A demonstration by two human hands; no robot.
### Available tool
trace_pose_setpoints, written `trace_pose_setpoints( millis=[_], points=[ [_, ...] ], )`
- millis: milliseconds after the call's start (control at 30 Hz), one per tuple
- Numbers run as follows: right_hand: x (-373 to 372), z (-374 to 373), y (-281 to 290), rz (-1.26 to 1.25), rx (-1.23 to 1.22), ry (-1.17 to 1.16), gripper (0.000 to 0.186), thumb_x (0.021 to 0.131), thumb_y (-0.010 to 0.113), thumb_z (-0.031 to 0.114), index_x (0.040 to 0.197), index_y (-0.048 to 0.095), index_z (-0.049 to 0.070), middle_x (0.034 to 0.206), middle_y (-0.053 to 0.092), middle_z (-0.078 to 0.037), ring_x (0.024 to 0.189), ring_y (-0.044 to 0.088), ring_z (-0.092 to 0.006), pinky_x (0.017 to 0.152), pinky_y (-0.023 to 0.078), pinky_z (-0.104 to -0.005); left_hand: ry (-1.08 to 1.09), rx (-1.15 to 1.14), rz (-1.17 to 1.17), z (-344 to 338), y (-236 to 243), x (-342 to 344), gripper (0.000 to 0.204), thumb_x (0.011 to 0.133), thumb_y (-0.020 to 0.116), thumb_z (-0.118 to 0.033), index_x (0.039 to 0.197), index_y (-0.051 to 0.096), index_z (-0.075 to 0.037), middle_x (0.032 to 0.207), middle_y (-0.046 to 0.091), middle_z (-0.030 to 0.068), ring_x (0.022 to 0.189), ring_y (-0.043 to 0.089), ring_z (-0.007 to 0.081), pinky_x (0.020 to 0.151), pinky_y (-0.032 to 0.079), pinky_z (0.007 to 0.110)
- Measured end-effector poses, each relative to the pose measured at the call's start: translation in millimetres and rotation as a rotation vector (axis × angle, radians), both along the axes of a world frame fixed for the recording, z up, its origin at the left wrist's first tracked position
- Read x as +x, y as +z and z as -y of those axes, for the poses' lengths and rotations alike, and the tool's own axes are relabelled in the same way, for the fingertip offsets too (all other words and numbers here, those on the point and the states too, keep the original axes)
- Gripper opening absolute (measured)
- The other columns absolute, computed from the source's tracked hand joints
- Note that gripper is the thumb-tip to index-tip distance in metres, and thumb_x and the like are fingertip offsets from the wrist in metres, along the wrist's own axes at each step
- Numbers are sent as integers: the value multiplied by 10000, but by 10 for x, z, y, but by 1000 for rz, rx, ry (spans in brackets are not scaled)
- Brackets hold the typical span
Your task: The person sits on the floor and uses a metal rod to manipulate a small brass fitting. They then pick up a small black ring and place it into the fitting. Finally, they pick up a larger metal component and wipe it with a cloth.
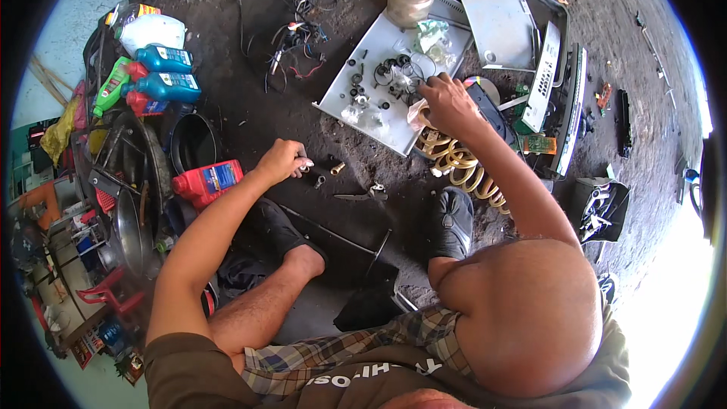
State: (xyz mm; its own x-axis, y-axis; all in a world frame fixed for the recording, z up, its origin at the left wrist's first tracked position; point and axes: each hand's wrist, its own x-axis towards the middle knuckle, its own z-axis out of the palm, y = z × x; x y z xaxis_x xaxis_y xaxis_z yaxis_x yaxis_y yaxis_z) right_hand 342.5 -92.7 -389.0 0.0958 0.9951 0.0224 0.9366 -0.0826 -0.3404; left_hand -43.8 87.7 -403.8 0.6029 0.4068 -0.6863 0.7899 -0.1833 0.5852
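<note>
My left hand (284, 160) is closed around a small shiny metal piece (305, 167), mostly covered by the fingers. On the ground just right of it lie a brass-coloured fitting (338, 169) and a small grey metal part (320, 181). Farther out, my right hand (452, 108) reaches over the edge of a grey metal panel (363, 125), fingers bent and drawn together among the parts there. What its fingertips pinch, if anything, is hidden. Black rubber rings (385, 72), small seals and clear plastic bags (371, 117) are scattered on the panel.
A yellow coiled hose (463, 159) lies below my right forearm. Pliers (366, 194) rest between my feet. At left are a red bottle (208, 183) and blue bottles (168, 86). A clear tub (410, 0) stands on the panel; a black tool bin (603, 209) sits right.
</note>
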Motion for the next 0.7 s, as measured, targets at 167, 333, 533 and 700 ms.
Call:
trace_pose_setpoints(
  millis=[167, 333, 533, 700],
  points=[
    [-41, -34, -160, 34, -74, 5, 190, 856, 667, 74, 1029, 746, 63, 1043, 703, -150, 1127, 656, -357, 943, 515, -495, 309, -349, -20, -111, -86, -86, 218, 955, 788, -75, 1057, 745, 113, 908, 786, 176, 839, 794, 245, 760, 661, 334],
    [-33, -86, -217, -27, -22, -19, 138, 874, 664, 89, 986, 739, 59, 1016, 697, -153, 1108, 667, -348, 935, 522, -493, 395, -429, -3, -173, -181, -197, 284, 943, 780, -13, 1181, 705, 122, 1050, 776, 203, 933, 794, 272, 834, 666, 346],
    [47, -121, -112, -289, 118, -154, 152, 886, 698, 70, 1033, 732, 49, 985, 752, -219, 944, 731, -440, 884, 577, -511, 388, -311, 11, -171, -223, -212, 294, 953, 746, 20, 1221, 669, 112, 1055, 769, 204, 949, 795, 289, 840, 670, 363],
    [124, -164, 125, -432, 167, -367, 153, 931, 726, 118, 1042, 712, 14, 933, 770, -232, 897, 764, -426, 811, 609, -485, 388, -185, 86, -117, -275, -225, 309, 955, 724, 42, 1249, 652, 100, 1071, 763, 209, 943, 793, 289, 829, 670, 366]
  ],
)
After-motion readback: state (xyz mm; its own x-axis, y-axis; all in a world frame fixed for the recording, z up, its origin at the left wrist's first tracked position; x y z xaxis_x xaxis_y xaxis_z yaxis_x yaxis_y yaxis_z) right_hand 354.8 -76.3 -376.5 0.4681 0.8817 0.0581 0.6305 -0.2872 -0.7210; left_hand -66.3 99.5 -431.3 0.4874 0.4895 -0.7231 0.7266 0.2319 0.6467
